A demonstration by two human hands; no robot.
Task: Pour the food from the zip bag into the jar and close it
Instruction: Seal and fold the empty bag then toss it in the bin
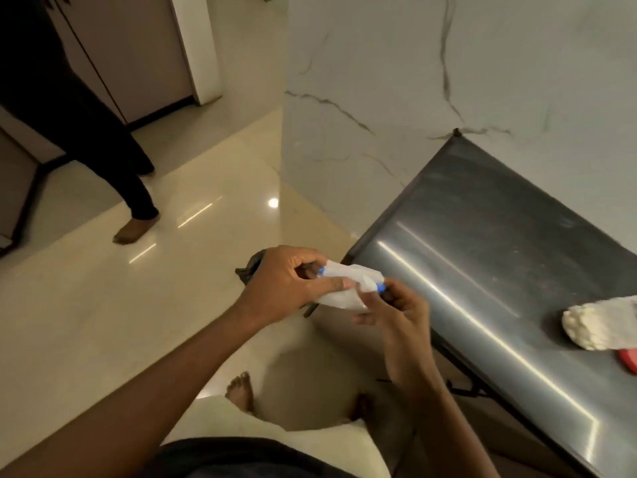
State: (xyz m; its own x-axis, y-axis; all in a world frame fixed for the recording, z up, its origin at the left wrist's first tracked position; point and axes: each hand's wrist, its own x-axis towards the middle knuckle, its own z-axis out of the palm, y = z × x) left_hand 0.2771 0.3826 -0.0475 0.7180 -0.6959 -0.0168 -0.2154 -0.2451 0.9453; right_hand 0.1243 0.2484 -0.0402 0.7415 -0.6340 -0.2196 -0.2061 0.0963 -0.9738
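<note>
Beside the steel table [482, 243], both hands pinch a crumpled, whitish zip bag [348, 288] with blue ends.

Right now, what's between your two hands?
In the head view, only the crumpled clear zip bag with a blue strip, pinched by left hand and right hand.
</note>
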